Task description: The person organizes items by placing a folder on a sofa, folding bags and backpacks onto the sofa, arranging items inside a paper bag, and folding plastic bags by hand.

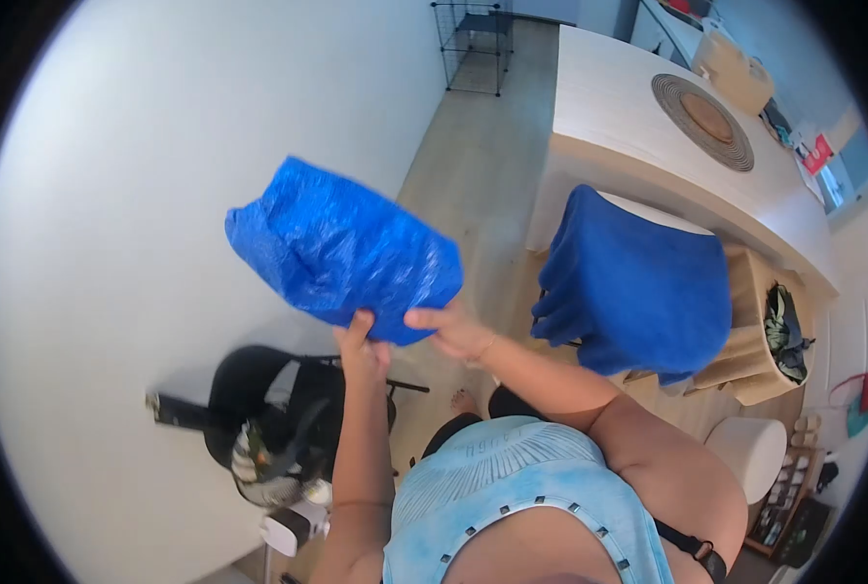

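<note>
A crumpled, shiny blue plastic bag (346, 243) is held up in front of me, beside the white wall. My left hand (363, 348) grips its lower edge, with the thumb on the near face. A little to the right, my right hand (461, 333) holds the lower right corner, thumb also on the plastic. Most fingers of both hands are hidden behind the bag. What is inside it, if anything, cannot be seen.
A blue cloth (638, 282) drapes over a chair by the white counter (609, 92), which bears a round woven mat (703, 122). A tan cloth (745, 375) hangs beside it. Below left stand a black chair (307, 419) and a fan-like object. A wire rack (473, 49) is at the far end.
</note>
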A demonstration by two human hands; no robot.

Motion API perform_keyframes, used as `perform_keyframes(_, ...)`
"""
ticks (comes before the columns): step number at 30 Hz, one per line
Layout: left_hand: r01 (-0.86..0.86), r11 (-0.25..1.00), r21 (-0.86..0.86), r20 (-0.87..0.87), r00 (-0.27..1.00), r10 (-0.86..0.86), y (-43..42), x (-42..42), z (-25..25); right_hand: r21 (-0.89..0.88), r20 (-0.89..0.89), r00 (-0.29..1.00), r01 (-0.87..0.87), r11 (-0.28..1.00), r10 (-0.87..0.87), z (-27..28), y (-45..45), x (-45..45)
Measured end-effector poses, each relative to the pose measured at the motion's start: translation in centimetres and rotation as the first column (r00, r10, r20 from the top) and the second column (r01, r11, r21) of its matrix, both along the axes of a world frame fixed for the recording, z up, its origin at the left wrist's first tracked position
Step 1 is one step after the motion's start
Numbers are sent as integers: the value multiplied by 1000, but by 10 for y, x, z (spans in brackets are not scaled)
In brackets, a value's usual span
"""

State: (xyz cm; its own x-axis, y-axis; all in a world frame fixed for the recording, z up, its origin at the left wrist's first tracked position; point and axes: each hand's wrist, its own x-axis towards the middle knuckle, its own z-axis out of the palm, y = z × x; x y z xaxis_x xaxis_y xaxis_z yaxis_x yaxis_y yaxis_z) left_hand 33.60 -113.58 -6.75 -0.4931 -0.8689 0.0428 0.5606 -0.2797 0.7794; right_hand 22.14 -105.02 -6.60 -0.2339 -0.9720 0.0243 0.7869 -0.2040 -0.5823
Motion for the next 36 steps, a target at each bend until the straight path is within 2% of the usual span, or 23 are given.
perform_keyframes(3, 206, 972, -112, -31, 977, -211, -69, -88, -4, -26, -155, 954, 258, 966, -258, 29, -42, -87)
perform_keyframes(5, 292, 914, -281, 218, 947, -236, -121, -141, -42, 45, -377, 838, 442, 896, -394, 30, -67, -146)
perform_keyframes(7, 42, 969, -243, 27, 999, -36, -151, -197, 13, 103, -535, 714, 586, 804, -452, 17, -90, -211)
perform_keyframes(9, -5, 850, -527, 168, 980, 110, -218, -233, 30, 66, -615, 627, 645, 762, -477, 17, -113, -265)
perform_keyframes(10, -8, 832, -555, 151, 982, 110, -252, -260, 48, -7, -660, 561, 660, 752, -499, 27, -130, -299)
perform_keyframes(11, 29, 694, -719, 217, 959, 185, -283, -280, 63, -19, -648, 564, 659, 752, -511, 31, -151, -330)
perform_keyframes(13, 134, 432, -892, 290, 903, 318, -331, -302, 89, 106, -627, 723, 448, 888, -289, 27, -192, -369)
perform_keyframes(14, 129, 426, -896, 285, 901, 327, -352, -314, 108, 98, -627, 724, 441, 892, -289, 32, -215, -389)
perform_keyframes(15, 226, 76, -971, 231, 805, 546, -368, -323, 130, 95, -622, 736, 412, 906, -270, 38, -236, -408)
perform_keyframes(16, 374, -250, -893, 93, 697, 711, -378, -334, 148, 98, -616, 748, 385, 918, -248, 43, -254, -425)
perform_keyframes(20, 605, -341, -719, 123, 595, 795, -398, -400, 187, 112, -741, 662, 289, 951, -114, 72, -318, -494)
perform_keyframes(22, 787, -282, -549, 402, 545, 736, -432, -449, 184, -56, -866, 481, 183, 981, -139, 71, -354, -528)
perform_keyframes(23, 764, -222, -606, 511, 588, 627, -458, -472, 177, -49, -862, 488, 193, 980, -139, 77, -367, -544)
perform_keyframes(24, 768, -234, -597, 524, 594, 610, -483, -502, 171, -88, -908, 384, 221, 971, -170, 89, -378, -568)
perform_keyframes(26, 903, -84, -422, 878, 430, 211, -540, -586, 166, -106, -935, 292, 313, 944, -202, 104, -407, -622)
perform_keyframes(27, 901, -126, -416, 885, 432, 174, -566, -632, 162, -88, -967, 195, 353, 931, -165, 110, -421, -650)
perform_keyframes(28, 932, -88, -353, 936, 351, -32, -590, -672, 156, -65, -988, 102, 387, 920, -113, 112, -435, -677)
perform_keyframes(29, 960, -67, -271, 939, 249, -236, -611, -710, 149, -42, -989, 109, 431, 902, -98, 110, -447, -701)
perform_keyframes(30, 961, -104, -257, 938, 222, -266, -629, -748, 138, -76, -988, 81, 491, 868, -132, 105, -457, -724)
perform_keyframes(31, 962, -126, -243, 902, 177, -393, -602, -725, 122, -139, -987, -7, 519, 844, -158, 100, -425, -695)
perform_keyframes(32, 966, -191, -172, 865, 56, -499, -607, -756, 114, -126, -988, -1, 563, 817, -152, 94, -425, -709)
perform_keyframes(34, 951, -269, -150, 874, 0, -487, -603, -812, 108, -90, -896, 323, 539, 837, -304, 82, -418, -749)
perform_keyframes(36, 930, -345, -127, 876, -59, -479, -599, -878, 97, -36, -891, 370, 524, 851, -265, 68, -415, -800)
